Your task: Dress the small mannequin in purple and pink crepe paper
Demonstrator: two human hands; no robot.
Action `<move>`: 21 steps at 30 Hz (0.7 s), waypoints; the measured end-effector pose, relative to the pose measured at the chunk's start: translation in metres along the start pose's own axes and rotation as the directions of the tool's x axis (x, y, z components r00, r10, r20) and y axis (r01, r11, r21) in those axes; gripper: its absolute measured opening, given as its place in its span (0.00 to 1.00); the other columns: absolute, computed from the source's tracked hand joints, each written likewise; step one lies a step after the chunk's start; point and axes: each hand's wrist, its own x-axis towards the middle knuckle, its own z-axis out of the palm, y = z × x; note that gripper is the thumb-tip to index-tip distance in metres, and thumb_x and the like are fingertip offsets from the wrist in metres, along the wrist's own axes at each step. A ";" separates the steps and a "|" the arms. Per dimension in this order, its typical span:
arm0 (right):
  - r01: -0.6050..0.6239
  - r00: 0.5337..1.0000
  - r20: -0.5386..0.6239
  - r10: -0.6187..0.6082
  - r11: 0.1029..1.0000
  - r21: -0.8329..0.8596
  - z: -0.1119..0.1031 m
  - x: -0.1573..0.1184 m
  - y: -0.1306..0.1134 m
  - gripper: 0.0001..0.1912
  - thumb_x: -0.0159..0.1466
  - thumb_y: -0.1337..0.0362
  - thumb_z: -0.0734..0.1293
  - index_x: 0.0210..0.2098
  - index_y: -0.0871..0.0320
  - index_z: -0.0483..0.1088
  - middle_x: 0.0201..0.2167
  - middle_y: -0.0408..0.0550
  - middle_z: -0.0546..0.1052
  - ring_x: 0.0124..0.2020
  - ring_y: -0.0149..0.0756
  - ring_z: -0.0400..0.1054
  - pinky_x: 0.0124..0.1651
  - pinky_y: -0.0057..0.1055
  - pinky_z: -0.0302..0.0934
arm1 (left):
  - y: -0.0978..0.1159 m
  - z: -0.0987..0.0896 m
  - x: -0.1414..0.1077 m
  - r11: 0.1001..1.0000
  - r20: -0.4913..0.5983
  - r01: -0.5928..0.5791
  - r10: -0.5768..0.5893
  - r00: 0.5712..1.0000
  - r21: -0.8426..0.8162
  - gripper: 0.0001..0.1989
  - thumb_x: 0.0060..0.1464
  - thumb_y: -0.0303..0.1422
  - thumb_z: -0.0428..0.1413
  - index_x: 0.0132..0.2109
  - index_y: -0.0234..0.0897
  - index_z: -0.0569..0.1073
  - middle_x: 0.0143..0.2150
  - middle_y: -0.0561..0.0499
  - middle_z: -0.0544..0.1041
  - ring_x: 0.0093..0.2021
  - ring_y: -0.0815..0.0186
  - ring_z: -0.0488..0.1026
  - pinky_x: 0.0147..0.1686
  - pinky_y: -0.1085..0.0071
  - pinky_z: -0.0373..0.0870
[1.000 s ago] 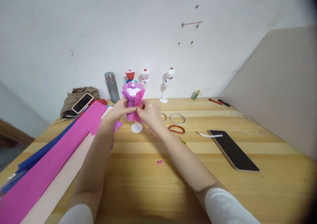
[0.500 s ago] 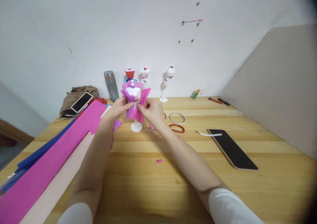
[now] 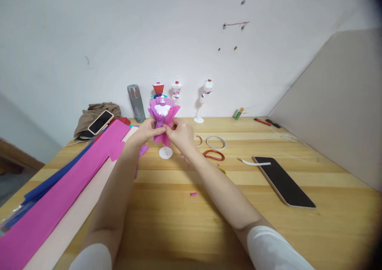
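A small white mannequin [image 3: 162,110] on a round white base [image 3: 165,153] stands in front of me, wrapped in purple and pink crepe paper [image 3: 171,115]. From the left, my left hand [image 3: 148,132] pinches the purple side of the paper at the waist. My right hand [image 3: 181,133] is closed on the pink side, its thumb and fingertips against the mannequin's middle. Both thumbs nearly meet at the front. The paper flares out above and below the fingers. What lies beneath the fingertips is hidden.
Behind stand a red-topped mannequin [image 3: 158,89], two white ones and a grey bottle [image 3: 136,103]. Pink crepe paper [image 3: 68,190] and a phone [image 3: 100,122] lie left. Tape rolls [image 3: 216,142], red-handled scissors [image 3: 214,155] and a dark tablet-like device [image 3: 283,182] lie right.
My right hand has brought the pink paper inward against the mannequin's waist, closing the gap at the front. My left hand keeps its hold. The view has shifted slightly.
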 end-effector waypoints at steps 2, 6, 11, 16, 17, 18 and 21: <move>0.016 1.000 -0.013 -0.015 1.000 0.021 0.001 -0.001 0.002 0.15 0.61 0.59 0.66 0.21 0.54 0.60 0.22 0.41 0.70 0.26 0.34 0.63 0.31 0.31 0.50 | 0.002 0.001 0.000 1.000 -0.005 -0.011 0.011 1.000 -0.010 0.23 0.42 0.45 0.72 0.39 0.35 0.76 0.33 0.49 0.78 0.39 0.58 0.77 0.39 0.66 0.72; 0.070 0.996 -0.066 -0.065 0.994 0.081 0.001 -0.004 0.007 0.15 0.62 0.59 0.65 0.22 0.54 0.59 0.22 0.41 0.69 0.26 0.32 0.62 0.31 0.30 0.51 | 0.006 0.004 -0.002 0.995 -0.007 -0.029 0.028 1.000 -0.097 0.26 0.45 0.49 0.69 0.43 0.34 0.77 0.39 0.46 0.81 0.44 0.57 0.77 0.45 0.65 0.73; 0.181 0.982 -0.046 -0.185 0.980 -0.082 -0.002 -0.010 0.011 0.11 0.64 0.61 0.65 0.25 0.56 0.66 0.27 0.45 0.75 0.30 0.34 0.66 0.35 0.31 0.52 | 0.006 0.007 0.000 0.991 -0.075 -0.043 0.034 0.997 -0.127 0.23 0.43 0.49 0.70 0.37 0.35 0.76 0.35 0.48 0.80 0.39 0.61 0.76 0.42 0.66 0.72; 0.105 0.994 0.034 -0.100 0.969 -0.226 -0.003 -0.009 0.006 0.10 0.65 0.61 0.64 0.30 0.57 0.72 0.30 0.49 0.78 0.33 0.39 0.69 0.33 0.33 0.50 | 0.003 0.007 0.002 0.994 -0.092 -0.041 0.032 0.995 -0.099 0.21 0.44 0.48 0.70 0.34 0.36 0.75 0.30 0.52 0.77 0.35 0.63 0.74 0.37 0.68 0.69; 0.099 0.995 0.043 -0.091 0.966 -0.237 -0.003 -0.008 0.005 0.10 0.66 0.61 0.64 0.30 0.57 0.72 0.30 0.49 0.78 0.33 0.39 0.70 0.33 0.33 0.49 | 0.003 0.007 0.002 0.994 -0.090 -0.039 0.030 0.995 -0.099 0.21 0.44 0.48 0.70 0.34 0.36 0.75 0.30 0.52 0.77 0.35 0.63 0.74 0.37 0.68 0.69; 0.099 0.995 0.049 -0.090 0.965 -0.243 -0.002 -0.008 0.004 0.10 0.66 0.61 0.63 0.30 0.57 0.72 0.31 0.49 0.79 0.33 0.39 0.70 0.33 0.33 0.49 | 0.003 0.007 0.002 0.994 -0.088 -0.040 0.031 0.996 -0.102 0.21 0.43 0.48 0.70 0.34 0.36 0.75 0.31 0.52 0.77 0.35 0.63 0.74 0.37 0.68 0.69; 0.105 0.994 0.050 -0.096 0.964 -0.245 0.000 -0.006 0.002 0.10 0.66 0.61 0.63 0.31 0.57 0.73 0.31 0.50 0.79 0.33 0.40 0.71 0.33 0.33 0.49 | 0.004 0.005 0.000 0.993 -0.060 -0.041 0.034 0.998 -0.113 0.22 0.40 0.47 0.71 0.34 0.36 0.75 0.34 0.50 0.78 0.36 0.63 0.74 0.38 0.67 0.70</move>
